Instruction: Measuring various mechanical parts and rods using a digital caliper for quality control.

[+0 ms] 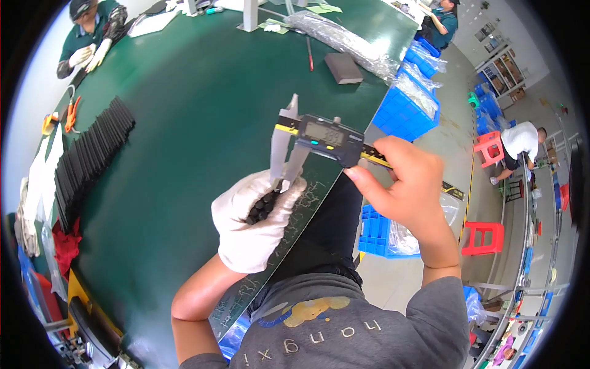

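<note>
Caliper (335,141) sits pinched in our bare right hand (409,179), elbow bent; its jaws reach down-left to the rods (263,208) that our gloved left hand (241,224) clasps, fingers curled, lower and further left.

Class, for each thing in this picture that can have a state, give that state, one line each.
Digital caliper: jaws parted, display showing digits.
Held black rods: bunched, ends exposed.
Left hand: gloved, closed around held black rods.
Right hand: bare, gripping digital caliper.
Table rods: laid side by side.
Blue crate: clear plastic inside.
</note>
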Available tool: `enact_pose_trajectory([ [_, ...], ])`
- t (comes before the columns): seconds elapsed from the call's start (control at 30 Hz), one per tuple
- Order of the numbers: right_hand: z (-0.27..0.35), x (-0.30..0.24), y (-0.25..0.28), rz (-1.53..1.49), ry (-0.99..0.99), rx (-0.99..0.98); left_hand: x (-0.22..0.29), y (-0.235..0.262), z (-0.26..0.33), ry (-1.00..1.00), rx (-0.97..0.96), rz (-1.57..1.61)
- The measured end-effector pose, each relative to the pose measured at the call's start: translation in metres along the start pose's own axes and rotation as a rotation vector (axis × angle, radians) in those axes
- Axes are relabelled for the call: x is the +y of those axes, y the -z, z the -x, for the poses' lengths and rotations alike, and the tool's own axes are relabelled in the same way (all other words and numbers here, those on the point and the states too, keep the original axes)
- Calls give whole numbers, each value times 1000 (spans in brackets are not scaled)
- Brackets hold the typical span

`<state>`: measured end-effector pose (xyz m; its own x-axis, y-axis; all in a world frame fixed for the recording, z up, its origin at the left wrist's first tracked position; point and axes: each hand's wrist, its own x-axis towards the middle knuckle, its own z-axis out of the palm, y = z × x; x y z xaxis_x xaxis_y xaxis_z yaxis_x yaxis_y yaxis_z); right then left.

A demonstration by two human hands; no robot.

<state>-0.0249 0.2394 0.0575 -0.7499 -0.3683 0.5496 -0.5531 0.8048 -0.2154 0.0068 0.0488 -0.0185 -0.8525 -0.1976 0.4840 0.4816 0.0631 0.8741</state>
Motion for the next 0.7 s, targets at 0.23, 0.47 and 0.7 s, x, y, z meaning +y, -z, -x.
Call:
enact_pose_trajectory([
  [0.23, 1, -1, 2, 28, 12, -22, 1, 0, 1, -1, 8, -15],
  [0.47, 5, -4, 0, -46, 35, -24, 2, -1, -1, 45, -2, 5],
  [0.7, 4, -6, -7, -59, 31, -5, 4, -3, -4, 71, 20, -61],
])
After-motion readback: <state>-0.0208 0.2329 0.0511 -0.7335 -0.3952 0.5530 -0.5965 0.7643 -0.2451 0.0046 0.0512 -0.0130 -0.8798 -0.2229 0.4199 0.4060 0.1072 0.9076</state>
